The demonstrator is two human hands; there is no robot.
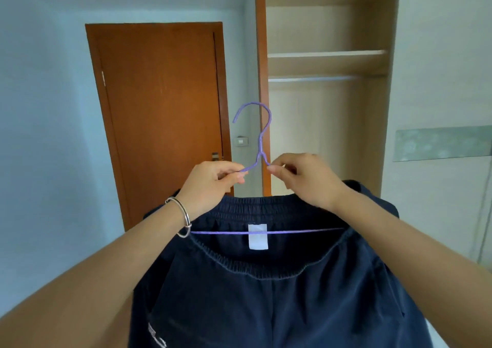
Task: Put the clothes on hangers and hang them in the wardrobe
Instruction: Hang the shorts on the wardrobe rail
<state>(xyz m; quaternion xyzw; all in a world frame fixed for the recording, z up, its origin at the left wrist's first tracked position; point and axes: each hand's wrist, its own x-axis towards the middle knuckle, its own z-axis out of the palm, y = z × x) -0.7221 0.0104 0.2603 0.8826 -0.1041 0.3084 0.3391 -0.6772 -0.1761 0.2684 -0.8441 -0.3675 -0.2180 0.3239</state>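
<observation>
A purple wire hanger (259, 134) is held up in front of me, hook pointing left at the top. Dark navy shorts (279, 294) with an elastic waistband and a white label hang on it; the hanger's bottom bar runs through the waist opening. My left hand (213, 180) pinches the hanger's left shoulder wire just below the neck. My right hand (306, 180) pinches the right shoulder wire. Beyond the hanger stands the open wardrobe (372, 134), its rail (314, 79) bare under a shelf.
A closed brown door (159, 121) fills the wall left of the wardrobe, with a brown wardrobe post (262, 55) between them. A light switch (241, 141) sits beside the door. A pale wardrobe panel (439, 81) is on the right.
</observation>
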